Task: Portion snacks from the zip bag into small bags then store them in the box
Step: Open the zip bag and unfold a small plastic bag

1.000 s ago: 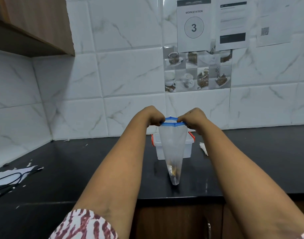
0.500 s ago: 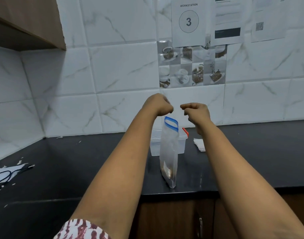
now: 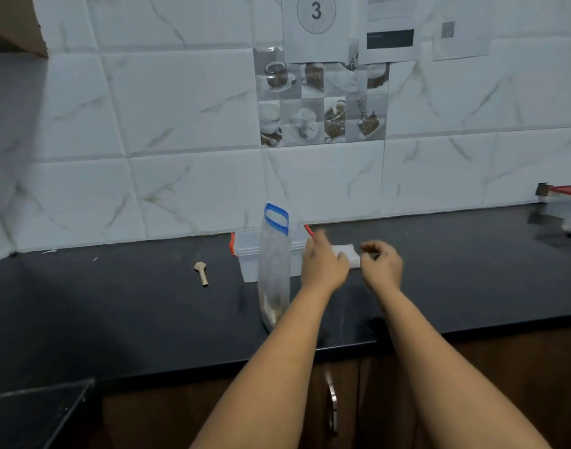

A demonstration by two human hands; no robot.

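A zip bag (image 3: pixel 274 267) of snacks stands upright and open-mouthed, ready for portioning, on a black counter (image 3: pixel 132 306) before a lidded box (image 3: pixel 250 254) and white tiled wall (image 3: pixel 180 124), while the left hand (image 3: pixel 323 264) and right hand (image 3: pixel 382 265), fingers loosely curled and holding nothing, hover over small bags (image 3: pixel 347 252) just right of it.

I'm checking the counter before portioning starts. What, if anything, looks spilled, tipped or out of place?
Nothing looks spilled. The zip bag stands upright with its blue top open, in front of the lidded box. A few pale scraps lie by the wall at the counter's far left, and a small wooden spoon lies loose on the counter.
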